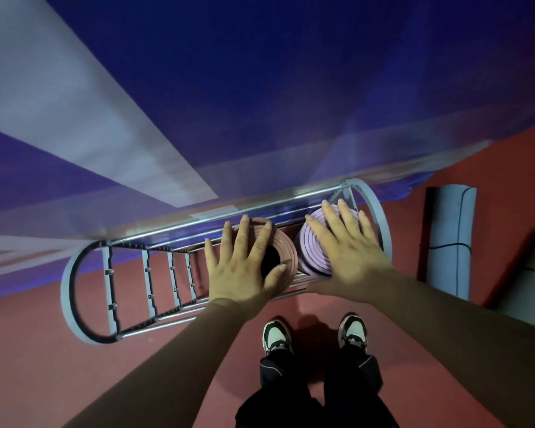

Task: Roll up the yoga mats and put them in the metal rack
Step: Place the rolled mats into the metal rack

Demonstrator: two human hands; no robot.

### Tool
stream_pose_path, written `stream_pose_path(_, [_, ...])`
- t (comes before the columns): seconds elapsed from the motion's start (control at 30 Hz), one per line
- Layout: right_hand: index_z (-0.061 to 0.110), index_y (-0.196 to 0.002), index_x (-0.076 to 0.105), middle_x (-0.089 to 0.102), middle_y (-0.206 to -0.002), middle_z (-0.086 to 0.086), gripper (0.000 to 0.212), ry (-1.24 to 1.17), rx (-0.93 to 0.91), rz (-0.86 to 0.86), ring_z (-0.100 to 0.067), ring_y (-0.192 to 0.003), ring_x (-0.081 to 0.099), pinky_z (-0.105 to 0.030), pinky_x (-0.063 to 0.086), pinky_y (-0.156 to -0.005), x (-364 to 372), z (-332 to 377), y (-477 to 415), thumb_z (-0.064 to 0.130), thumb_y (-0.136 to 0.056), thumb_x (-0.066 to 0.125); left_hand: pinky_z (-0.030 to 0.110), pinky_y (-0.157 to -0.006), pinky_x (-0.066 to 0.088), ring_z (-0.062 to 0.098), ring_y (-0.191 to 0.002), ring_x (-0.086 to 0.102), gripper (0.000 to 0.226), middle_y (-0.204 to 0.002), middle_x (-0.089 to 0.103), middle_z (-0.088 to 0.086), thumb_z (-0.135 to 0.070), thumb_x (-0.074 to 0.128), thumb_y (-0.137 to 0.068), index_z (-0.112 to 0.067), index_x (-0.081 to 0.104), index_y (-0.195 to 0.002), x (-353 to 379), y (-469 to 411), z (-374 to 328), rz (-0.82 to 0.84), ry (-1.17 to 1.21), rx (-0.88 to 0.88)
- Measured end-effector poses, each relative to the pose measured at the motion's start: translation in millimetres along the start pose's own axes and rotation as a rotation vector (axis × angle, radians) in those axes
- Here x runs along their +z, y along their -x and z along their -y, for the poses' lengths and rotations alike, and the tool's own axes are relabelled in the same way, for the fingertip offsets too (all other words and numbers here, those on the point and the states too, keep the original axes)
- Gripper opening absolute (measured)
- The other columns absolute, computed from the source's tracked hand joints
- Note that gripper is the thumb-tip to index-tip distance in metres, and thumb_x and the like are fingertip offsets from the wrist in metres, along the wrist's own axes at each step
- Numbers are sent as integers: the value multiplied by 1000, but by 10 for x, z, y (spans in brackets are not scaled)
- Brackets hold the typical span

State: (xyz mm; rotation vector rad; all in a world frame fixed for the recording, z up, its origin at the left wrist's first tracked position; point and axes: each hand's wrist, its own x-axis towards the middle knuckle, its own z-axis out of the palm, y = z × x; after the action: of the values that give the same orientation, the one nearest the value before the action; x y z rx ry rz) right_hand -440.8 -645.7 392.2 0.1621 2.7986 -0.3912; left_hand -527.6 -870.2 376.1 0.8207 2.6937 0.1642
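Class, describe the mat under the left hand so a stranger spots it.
Start at the metal rack. Two rolled mats stand in its right end. The pink mat under the left hand has a dark hollow centre; the lilac mat is tightly coiled.

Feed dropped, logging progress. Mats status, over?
Left hand flat on pink roll, right hand flat on lilac roll. Both upright in metal rack. Grey mat on floor.

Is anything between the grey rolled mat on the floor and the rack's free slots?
Nothing visible blocks them. The grey rolled mat lies on the floor right of the metal rack; the slots left of the standing pink mat are open from above.
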Motion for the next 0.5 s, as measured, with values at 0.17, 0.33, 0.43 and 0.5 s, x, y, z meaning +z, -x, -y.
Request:
stream_pose_path(0.17, [32, -162, -1, -7, -171, -2, 119, -64, -16, 52, -24, -156, -16, -44, -6, -126, -158, -38, 95, 88, -66, 43, 60, -121, -3, 29, -156, -8, 76, -171, 0, -2, -77, 16, -89, -48, -3, -157, -55, 116, -60, 17, 48, -1])
stream_pose_path(0.33, [30, -162, 9, 5, -171, -3, 124, -58, -57, -25, -23, -157, -10, -40, -1, -125, -251, -126, 268, 83, -63, 59, 61, -121, 13, 38, -154, 11, 74, -168, 19, 7, -73, 29, -92, -40, 16, -158, -177, 123, -213, -12, 23, 96])
stream_pose_path(0.43, [26, -160, 22, 18, -168, -6, 119, -50, -6, -110, -28, -157, 4, -45, 10, -126, -338, -259, 468, 79, -64, 67, 59, -122, 12, 37, -154, 11, 76, -169, 16, 6, -73, 32, -93, -38, 17, -159, -253, 104, -392, -25, 21, 151])
stream_pose_path(0.5, [25, -159, 23, 22, -167, -8, 117, -64, 40, -149, -31, -157, 9, -48, 15, -125, -403, -393, 614, 81, -65, 64, 59, -121, 16, 38, -154, 12, 77, -168, 16, 5, -74, 32, -93, -38, 15, -159, -298, 76, -555, -33, 37, 201])
